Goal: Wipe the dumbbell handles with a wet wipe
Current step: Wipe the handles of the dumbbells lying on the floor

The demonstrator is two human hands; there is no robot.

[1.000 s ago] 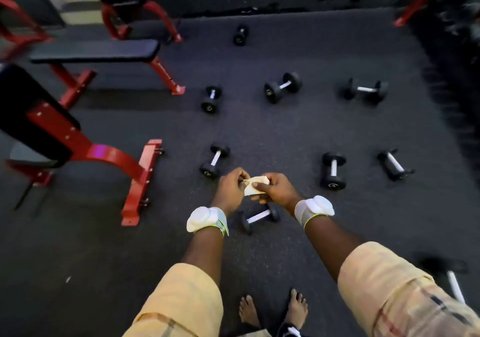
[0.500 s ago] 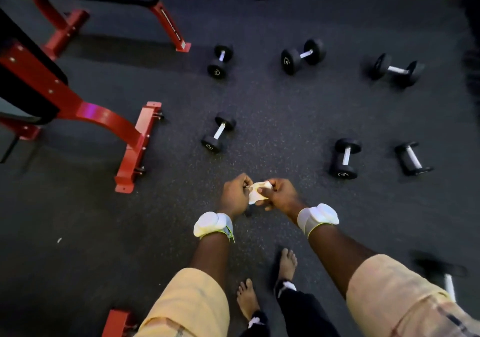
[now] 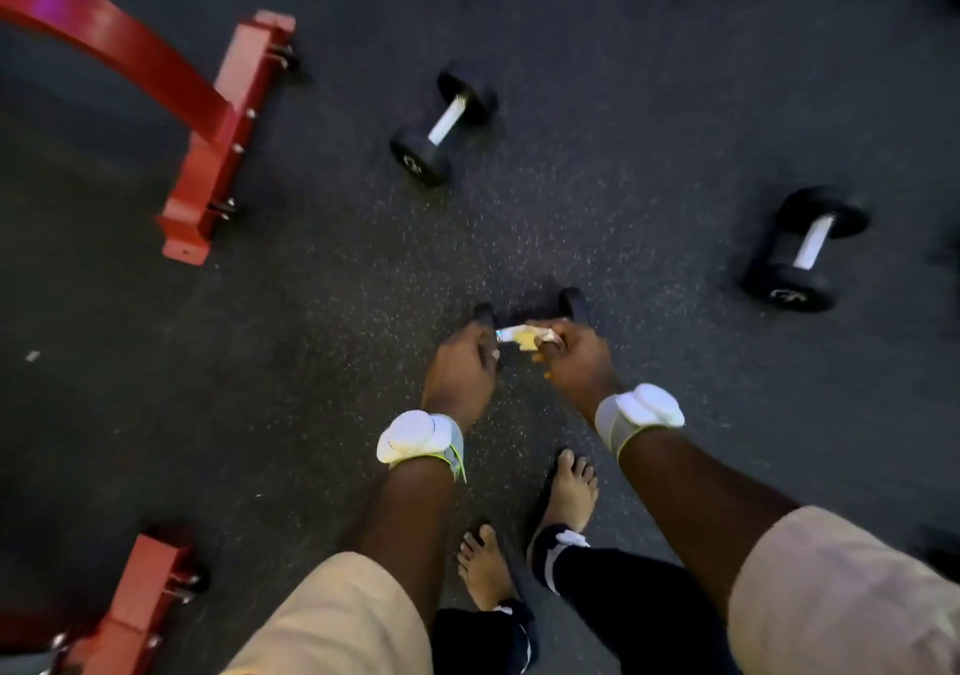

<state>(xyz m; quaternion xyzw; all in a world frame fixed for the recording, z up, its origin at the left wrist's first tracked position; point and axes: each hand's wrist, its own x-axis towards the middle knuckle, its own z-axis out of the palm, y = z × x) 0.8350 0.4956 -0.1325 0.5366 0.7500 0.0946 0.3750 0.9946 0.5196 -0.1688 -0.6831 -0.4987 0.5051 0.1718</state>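
Steadying black-headed chrome dumbbell [image 3: 571, 304], your left grip [image 3: 460, 370] clasps its heavy head [image 3: 483, 313]; right grip [image 3: 574, 357] pinches limp pale wet wipe [image 3: 524, 339] (handle [image 3: 502, 335] likely slick).

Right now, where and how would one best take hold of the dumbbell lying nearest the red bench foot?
The dumbbell lies flat on the floor, slanted, and its wide black heads block both ends. Grip the bare silver handle, coming down from above with fingers across the bar.
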